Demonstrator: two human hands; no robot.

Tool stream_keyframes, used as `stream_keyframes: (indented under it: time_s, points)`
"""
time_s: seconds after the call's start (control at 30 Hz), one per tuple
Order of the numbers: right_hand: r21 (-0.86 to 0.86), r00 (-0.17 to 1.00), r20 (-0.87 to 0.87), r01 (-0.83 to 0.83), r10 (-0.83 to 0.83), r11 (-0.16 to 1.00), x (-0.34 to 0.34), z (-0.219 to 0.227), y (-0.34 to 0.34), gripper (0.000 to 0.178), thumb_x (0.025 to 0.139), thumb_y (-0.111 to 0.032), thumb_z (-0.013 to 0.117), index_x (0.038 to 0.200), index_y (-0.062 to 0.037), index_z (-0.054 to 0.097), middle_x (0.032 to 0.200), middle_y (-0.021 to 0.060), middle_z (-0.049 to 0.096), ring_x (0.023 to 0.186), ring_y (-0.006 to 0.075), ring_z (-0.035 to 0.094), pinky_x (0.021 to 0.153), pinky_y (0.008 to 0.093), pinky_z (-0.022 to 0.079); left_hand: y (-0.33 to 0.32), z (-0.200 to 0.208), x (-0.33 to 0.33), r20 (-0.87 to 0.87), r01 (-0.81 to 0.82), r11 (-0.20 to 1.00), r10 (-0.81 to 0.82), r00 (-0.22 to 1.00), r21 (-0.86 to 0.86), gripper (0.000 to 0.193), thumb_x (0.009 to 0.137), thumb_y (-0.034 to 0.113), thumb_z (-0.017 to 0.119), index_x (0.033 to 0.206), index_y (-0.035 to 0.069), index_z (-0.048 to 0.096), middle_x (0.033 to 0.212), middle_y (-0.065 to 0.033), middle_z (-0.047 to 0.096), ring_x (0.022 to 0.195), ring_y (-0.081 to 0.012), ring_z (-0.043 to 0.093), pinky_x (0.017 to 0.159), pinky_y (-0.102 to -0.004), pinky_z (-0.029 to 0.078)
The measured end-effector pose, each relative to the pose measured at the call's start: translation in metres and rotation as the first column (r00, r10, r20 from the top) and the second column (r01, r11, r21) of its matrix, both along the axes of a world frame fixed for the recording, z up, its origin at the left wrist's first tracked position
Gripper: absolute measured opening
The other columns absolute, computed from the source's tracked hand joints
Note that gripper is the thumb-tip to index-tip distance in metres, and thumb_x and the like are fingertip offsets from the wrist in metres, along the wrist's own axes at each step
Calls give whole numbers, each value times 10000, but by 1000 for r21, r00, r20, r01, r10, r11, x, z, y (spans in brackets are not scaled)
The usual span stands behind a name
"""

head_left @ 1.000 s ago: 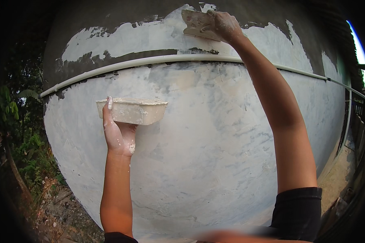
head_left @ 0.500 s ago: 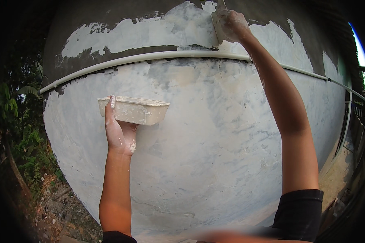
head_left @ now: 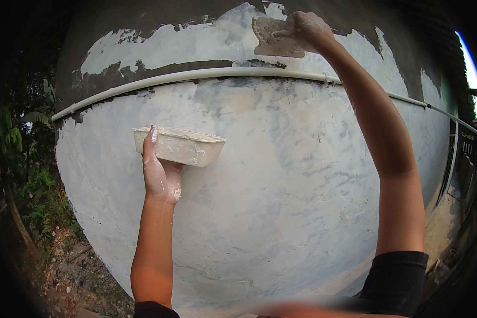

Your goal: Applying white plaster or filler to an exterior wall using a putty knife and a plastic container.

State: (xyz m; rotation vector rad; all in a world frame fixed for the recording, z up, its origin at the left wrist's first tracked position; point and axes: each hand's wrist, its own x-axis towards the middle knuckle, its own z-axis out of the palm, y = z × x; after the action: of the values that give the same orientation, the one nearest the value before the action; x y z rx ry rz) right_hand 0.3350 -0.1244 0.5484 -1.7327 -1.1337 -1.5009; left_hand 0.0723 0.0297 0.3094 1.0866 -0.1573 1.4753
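Observation:
My left hand (head_left: 161,172) holds up a white rectangular plastic tub (head_left: 188,147) from below, thumb over its near left rim. White paste is smeared on the tub and on my fingers; its contents are hidden from this low angle. High on the wall, above a pipe, my right hand (head_left: 310,32) grips a putty knife (head_left: 277,38) with a broad, paste-stained blade pointing left. The blade lies against or very close to the wall (head_left: 270,175), which is coated whitish below the pipe and patchily above it.
A pale pipe (head_left: 196,73) runs across the wall between the coated area and the patchy one. Bare dark grey plaster (head_left: 159,18) shows at the top. Plants (head_left: 37,185) and rubble ground lie to the left, a fence (head_left: 467,153) to the right.
My right hand has turned the putty knife from nearly upright and edge-on to broadside, its blade now pointing left. My left hand and the tub have shifted slightly right.

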Motion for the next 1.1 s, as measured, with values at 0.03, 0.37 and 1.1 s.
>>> stream_keyframes:
  time_s: [0.03,0.37,1.1]
  points:
    - [-44,999,33,6,-4,999,-6,-2,0,327,853,-351,711,1058,-97,725,950,210,700,898,409,661,754,464,534,1,-1,0,-8,15,1000,-15,1000,4,541,970,500,473,1324,95,410,1254,-110,475,1213,-243,457,1051,-410,369]
    - [-132,999,46,12,-6,991,-3,12,58,376,838,-327,687,1115,-72,687,1132,168,677,1079,352,631,890,442,509,5,-2,9,-31,41,999,-40,999,13,516,977,488,465,1308,93,429,1252,-100,482,1212,-238,462,1053,-411,371]
    - [-88,952,293,-69,92,994,27,34,73,209,815,-147,642,934,13,702,980,233,660,938,380,638,815,419,523,10,-6,19,58,45,999,-44,997,-27,461,969,431,507,1300,117,438,1239,-71,494,1195,-227,473,1042,-421,387]
